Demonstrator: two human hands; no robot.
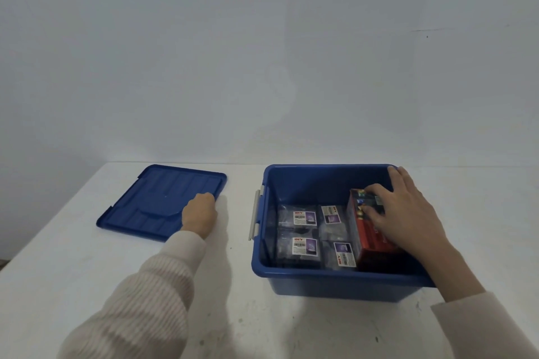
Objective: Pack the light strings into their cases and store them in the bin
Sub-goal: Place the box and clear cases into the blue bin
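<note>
A blue plastic bin point(291, 271) stands on the white table at the right. Inside it lie several clear packaged light-string cases point(300, 218) with white and purple labels. A red box case point(373, 242) stands on its side at the bin's right. My right hand point(408, 213) rests on top of that red box, fingers wrapped over its upper end. The bin's blue lid point(157, 198) lies flat on the table to the left. My left hand point(199, 213) grips the lid's near right edge, fingers curled over it.
The white table point(233, 315) reaches back to a plain pale wall. A grey latch handle point(256, 214) hangs on the bin's left side. Both arms wear cream ribbed sleeves.
</note>
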